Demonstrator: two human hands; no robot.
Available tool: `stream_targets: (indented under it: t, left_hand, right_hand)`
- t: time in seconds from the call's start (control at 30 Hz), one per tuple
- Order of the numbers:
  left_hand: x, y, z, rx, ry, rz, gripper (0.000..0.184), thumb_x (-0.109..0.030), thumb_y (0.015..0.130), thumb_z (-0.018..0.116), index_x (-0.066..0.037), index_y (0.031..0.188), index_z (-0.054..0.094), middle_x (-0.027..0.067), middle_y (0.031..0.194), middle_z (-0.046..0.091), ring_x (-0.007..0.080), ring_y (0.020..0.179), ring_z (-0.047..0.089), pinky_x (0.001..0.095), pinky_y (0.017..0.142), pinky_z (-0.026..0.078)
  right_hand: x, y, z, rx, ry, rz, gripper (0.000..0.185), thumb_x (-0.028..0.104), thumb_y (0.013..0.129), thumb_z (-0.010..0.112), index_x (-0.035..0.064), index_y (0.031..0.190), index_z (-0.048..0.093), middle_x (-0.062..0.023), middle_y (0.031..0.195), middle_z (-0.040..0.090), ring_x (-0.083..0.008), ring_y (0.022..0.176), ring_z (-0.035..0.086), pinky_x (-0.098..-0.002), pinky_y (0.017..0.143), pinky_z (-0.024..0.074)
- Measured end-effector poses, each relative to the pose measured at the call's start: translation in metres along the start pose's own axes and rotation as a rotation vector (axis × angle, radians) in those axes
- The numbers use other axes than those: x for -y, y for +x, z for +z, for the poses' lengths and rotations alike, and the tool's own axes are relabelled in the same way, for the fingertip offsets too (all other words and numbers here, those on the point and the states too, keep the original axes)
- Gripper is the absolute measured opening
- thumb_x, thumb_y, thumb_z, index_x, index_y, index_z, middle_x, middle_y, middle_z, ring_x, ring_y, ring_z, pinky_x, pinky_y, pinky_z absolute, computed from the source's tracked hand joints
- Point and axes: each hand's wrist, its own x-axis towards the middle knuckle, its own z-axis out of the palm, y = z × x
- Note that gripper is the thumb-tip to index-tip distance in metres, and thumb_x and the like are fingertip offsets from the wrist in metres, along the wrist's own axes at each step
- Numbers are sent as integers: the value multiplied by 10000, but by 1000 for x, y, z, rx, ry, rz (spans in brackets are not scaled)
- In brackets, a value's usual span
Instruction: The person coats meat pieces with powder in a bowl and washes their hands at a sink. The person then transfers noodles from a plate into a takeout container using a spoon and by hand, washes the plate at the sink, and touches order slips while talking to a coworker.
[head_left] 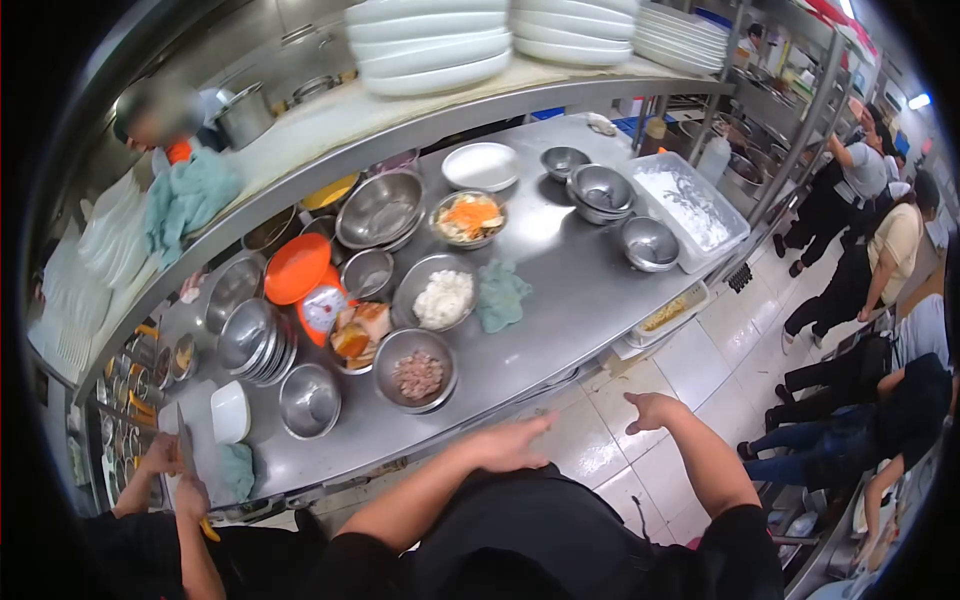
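OK, L hand (515, 443) & R hand (655, 410) empty, fingers spread AFAICT; near pink-food bowl (408, 341) prob. stiff, slick: I'd grip rim.

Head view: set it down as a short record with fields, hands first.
Left hand: no object visible in it, short of the table's near edge
Right hand: no object visible in it, against the tiled floor
Table: steel, crowded with bowls
Nearest bowl to left hand: steel bowl, pinkish chopped food inside
Cloth: green, crumpled
Tub: white powder inside
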Motion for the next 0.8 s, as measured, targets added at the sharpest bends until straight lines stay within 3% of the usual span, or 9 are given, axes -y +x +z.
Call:
stream_targets:
  t: [0.07, 0.17, 0.27, 0.3, 0.4, 0.43, 0.57, 0.7, 0.8]
  left_hand:
    - [-42, 65, -40, 274, -66, -136, 667, -347, 900, 628, -40, 1437, 379, 213, 1287, 562, 318, 1131, 582, 390, 969, 455]
    - [-18, 156, -68, -356, -115, 158, 551, -339, 921, 620, -36, 1362, 490, 112, 1138, 671, 201, 1015, 641, 363, 908, 493]
    - [-21, 212, -128, -563, -236, -108, 533, -313, 909, 626, -3, 1328, 512, 134, 1124, 676, 208, 1007, 644, 356, 893, 495]
    - [-7, 231, -141, -651, -227, -154, 528, -306, 903, 625, 6, 1316, 521, 149, 1126, 674, 217, 999, 648, 352, 883, 497]
    - [23, 270, -176, -846, -180, -294, 510, -328, 886, 616, 11, 1263, 563, 199, 1139, 666, 309, 1058, 643, 374, 921, 492]
    - [42, 286, -186, -865, -165, -315, 516, -337, 875, 609, 19, 1247, 573, 200, 1130, 668, 327, 1078, 631, 381, 933, 487]
    - [120, 364, -227, -1006, -110, -390, 495, -327, 889, 618, 26, 1234, 573, 138, 904, 706, 210, 736, 669, 346, 670, 526]
    - [160, 439, -262, -984, -291, -469, 455, -383, 908, 617, 34, 1092, 620, 122, 853, 688, 198, 686, 647, 348, 590, 518]
    - [154, 476, -277, -983, -685, -550, 498, -448, 886, 590, 32, 974, 687, 186, 905, 703, 317, 823, 686, 417, 768, 534]
  right_hand:
    - [-24, -18, -18, 6, 66, 132, 678, 354, 741, 740, 101, 1339, 546, -237, 1242, 596, -343, 1185, 558, -442, 976, 462]
    - [-55, -25, -50, -156, 158, 400, 702, 306, 730, 747, 101, 1363, 522, -261, 1237, 592, -350, 1183, 559, -443, 988, 454]
    - [-106, -33, -51, -232, 135, -40, 620, 210, 731, 736, 60, 1308, 564, -271, 1172, 622, -371, 1045, 634, -447, 918, 502]
    - [-129, -22, -35, -400, -31, -262, 558, 140, 741, 721, 60, 1278, 590, -262, 1111, 652, -395, 901, 671, -445, 825, 542]
    - [-145, 6, -61, -118, 589, 54, 473, 142, 747, 718, 50, 1203, 636, -245, 1065, 673, -403, 857, 677, -444, 768, 557]
    - [-141, 10, -78, -91, 642, 164, 377, 253, 758, 718, 14, 1047, 683, -254, 970, 684, -400, 841, 671, -433, 774, 555]
    - [-184, 37, -106, -308, 67, 140, 325, 260, 755, 657, -52, 848, 658, -270, 858, 667, -405, 840, 648, -433, 795, 545]
    - [-293, 52, -74, -231, -79, 224, 240, 163, 727, 595, -69, 779, 633, -307, 912, 635, -420, 929, 614, -460, 847, 515]
    - [-364, 32, -52, -282, -18, 339, 213, 165, 708, 611, -38, 763, 643, -282, 860, 645, -414, 872, 628, -469, 815, 521]
